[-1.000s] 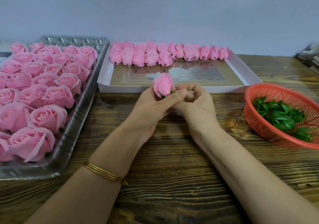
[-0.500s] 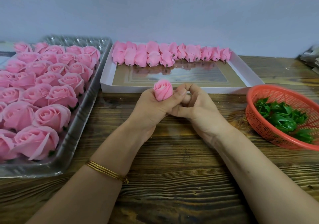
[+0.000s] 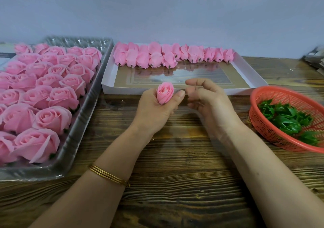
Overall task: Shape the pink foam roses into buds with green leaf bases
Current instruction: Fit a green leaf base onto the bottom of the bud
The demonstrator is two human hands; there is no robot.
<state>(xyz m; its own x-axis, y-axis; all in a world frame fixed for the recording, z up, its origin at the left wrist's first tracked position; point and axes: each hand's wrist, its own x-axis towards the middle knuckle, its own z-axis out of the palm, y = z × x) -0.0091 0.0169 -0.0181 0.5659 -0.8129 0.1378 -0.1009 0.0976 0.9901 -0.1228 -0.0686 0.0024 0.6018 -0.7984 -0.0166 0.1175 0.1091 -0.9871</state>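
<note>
My left hand (image 3: pixel 156 110) grips a pink foam rose bud (image 3: pixel 164 92) upright, with thumb and fingers wrapped round its lower half; its base is hidden in the fist. Just to its right, my right hand (image 3: pixel 206 98) hovers with fingers loosely curled and nothing in it, a small gap from the left thumb. A clear plastic tray (image 3: pixel 82 122) on the left carries several open pink roses (image 3: pixel 52 98). Behind my hands, a white flat box (image 3: pixel 250 73) has a row of shaped buds (image 3: pixel 168 55) along its far edge. Green leaf bases (image 3: pixel 287 119) lie in an orange basket (image 3: pixel 263 124) at the right.
All of this sits on a dark wooden table (image 3: pixel 175 184) against a pale wall. Some blurred grey items (image 3: pixel 315 57) lie at the far right edge. A gold bangle (image 3: pixel 108 175) is on my left wrist.
My right hand has let go of the bud and drawn slightly right, its fingers loosening. The bud has turned so its top faces the camera, and the green at its base is hidden now.
</note>
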